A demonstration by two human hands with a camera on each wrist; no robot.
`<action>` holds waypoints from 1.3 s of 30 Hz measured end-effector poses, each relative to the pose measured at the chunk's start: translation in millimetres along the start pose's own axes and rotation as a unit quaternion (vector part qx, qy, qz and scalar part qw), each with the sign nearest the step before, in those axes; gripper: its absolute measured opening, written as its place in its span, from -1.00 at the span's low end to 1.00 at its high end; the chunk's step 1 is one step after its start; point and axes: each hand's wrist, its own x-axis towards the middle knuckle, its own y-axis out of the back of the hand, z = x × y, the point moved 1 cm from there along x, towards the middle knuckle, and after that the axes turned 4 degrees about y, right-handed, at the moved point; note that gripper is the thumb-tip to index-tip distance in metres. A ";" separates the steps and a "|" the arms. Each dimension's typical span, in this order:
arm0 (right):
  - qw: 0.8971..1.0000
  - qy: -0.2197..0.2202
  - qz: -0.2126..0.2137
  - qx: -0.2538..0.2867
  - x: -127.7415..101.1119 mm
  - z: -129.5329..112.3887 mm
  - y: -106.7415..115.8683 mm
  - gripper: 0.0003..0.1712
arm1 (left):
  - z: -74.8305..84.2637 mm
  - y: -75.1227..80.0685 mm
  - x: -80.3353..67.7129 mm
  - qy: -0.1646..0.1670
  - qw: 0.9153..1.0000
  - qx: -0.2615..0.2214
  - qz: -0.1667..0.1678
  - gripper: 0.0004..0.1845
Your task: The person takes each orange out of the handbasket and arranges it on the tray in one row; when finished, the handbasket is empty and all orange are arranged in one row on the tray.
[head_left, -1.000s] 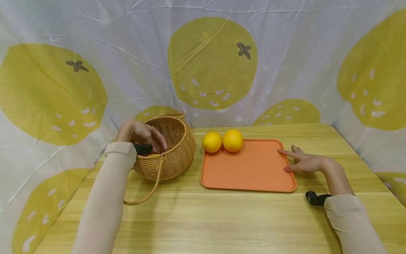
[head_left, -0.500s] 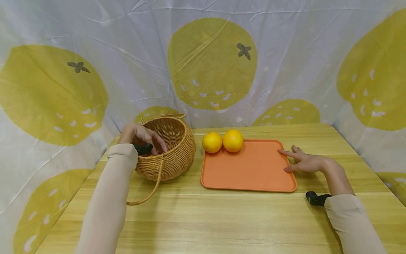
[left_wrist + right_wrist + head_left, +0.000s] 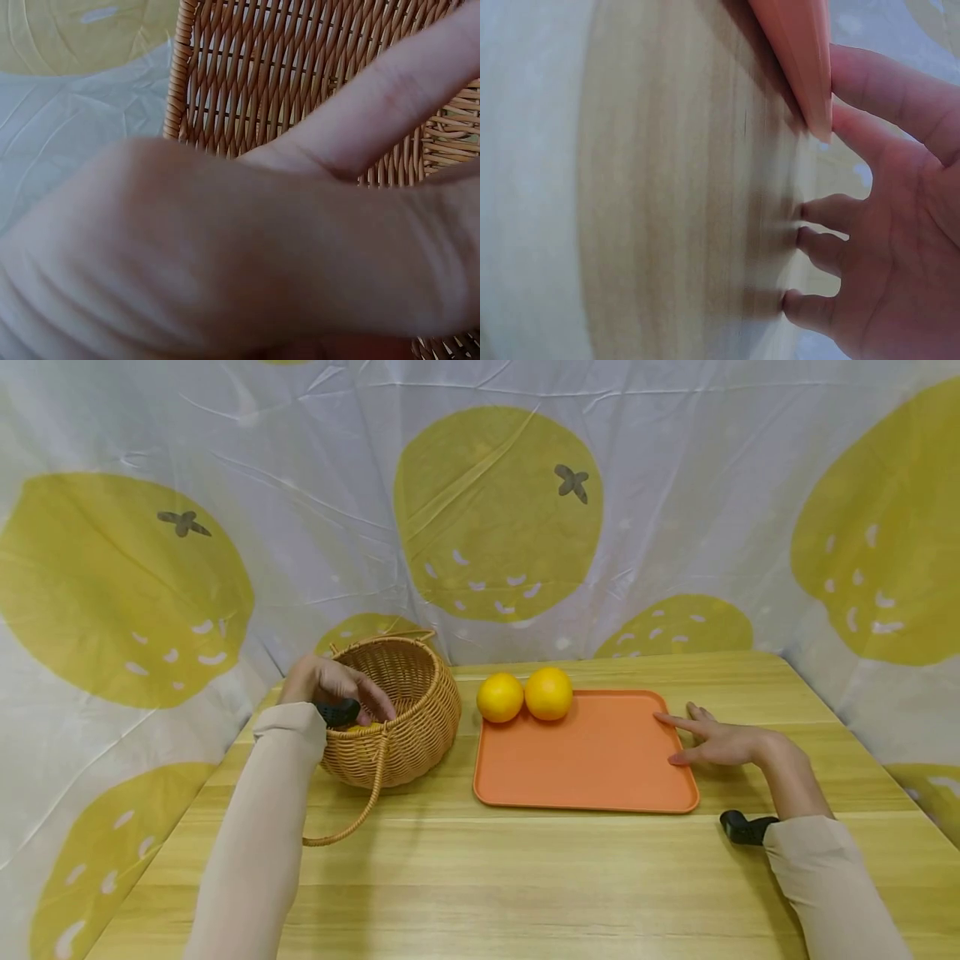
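Observation:
My left hand (image 3: 348, 687) reaches down inside the wicker basket (image 3: 420, 735), fingers bent downward past the rim. An orange (image 3: 363, 727) shows in part beneath that hand; I cannot tell whether the fingers grip it. In the left wrist view, the hand (image 3: 247, 240) covers what lies below, with woven basket wall (image 3: 255, 67) behind. Spread out, my right hand (image 3: 727, 743) touches the right edge of the orange tray (image 3: 585, 760) with thumb and index finger. Its other fingertips rest on the table, as the right wrist view shows.
Two more oranges, a left one (image 3: 500, 697) and a right one (image 3: 549, 693), sit side by side at the tray's back left corner. The basket's handle (image 3: 360, 818) hangs toward the front of the wooden table (image 3: 525, 885). A printed curtain (image 3: 660, 510) stands behind.
The left hand has shifted slightly right and lower into the basket, and the basket's handle shows a little differently beside the sleeve. The right hand, tray and two oranges stay put.

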 end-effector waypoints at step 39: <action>1.000 0.001 0.001 -0.004 -0.5 -1.4 -0.7 0.07 | 1.3 -1.9 -0.4 0.009 0.999 0.014 0.042 -0.68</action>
